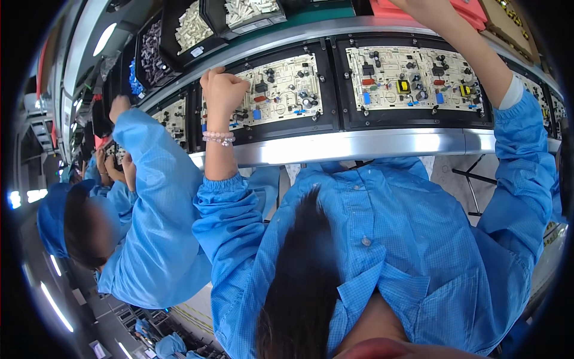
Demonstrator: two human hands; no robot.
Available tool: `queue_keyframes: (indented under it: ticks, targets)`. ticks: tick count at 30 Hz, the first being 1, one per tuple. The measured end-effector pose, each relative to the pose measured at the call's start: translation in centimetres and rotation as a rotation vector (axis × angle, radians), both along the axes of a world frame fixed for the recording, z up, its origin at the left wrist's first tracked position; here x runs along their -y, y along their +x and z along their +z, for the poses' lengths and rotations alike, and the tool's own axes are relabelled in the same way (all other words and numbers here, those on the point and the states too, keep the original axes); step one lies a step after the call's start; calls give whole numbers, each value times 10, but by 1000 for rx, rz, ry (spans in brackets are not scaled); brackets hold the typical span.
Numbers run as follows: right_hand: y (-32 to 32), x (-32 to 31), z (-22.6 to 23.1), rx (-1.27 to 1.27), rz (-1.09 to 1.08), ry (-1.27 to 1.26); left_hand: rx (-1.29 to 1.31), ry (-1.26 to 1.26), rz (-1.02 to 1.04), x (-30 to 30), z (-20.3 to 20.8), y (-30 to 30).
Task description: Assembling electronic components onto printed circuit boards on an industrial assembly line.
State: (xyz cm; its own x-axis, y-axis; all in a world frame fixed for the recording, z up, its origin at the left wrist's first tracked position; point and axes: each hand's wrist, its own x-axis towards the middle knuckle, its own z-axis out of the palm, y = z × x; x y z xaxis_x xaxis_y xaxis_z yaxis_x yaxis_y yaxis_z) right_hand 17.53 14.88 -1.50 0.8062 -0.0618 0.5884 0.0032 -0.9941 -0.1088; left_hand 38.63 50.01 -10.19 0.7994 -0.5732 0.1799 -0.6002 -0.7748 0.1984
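Note:
My left hand [224,91], with beaded bracelets at its wrist, is held over the left part of a cream circuit board [281,90] in a black carrier frame. Its fingers are curled in, and whatever they may hold is hidden. My right arm stretches up to the far right. Only the base of my right hand [426,8] shows beside a red bin [466,13]; its fingers are cut off by the upper edge. Between my arms lies a second black carrier [342,113] with two cream boards [385,84] bearing yellow transformers [403,87], blue parts and black capacitors.
A metal rail [359,145] runs along the near side of the carriers. Black bins of white connectors [192,29], dark parts [153,57] and blue parts [135,78] line the far left. A co-worker in blue [158,221] reaches in close at my left. A yellow-black parts box [511,24] stands far right.

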Motion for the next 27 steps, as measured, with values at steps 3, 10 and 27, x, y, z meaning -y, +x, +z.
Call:
queue_keyframes:
  ticks: [3, 10, 27]
  targets:
    - [6, -6, -4, 46, 115, 9, 44, 43, -37, 0, -4, 7]
    - [26, -46, 2, -100, 275, 212, -10, 169, 34, 12, 11, 3]
    - [67, -100, -50, -543, 617, 848, 73, 200, -133, 18, 11, -5]
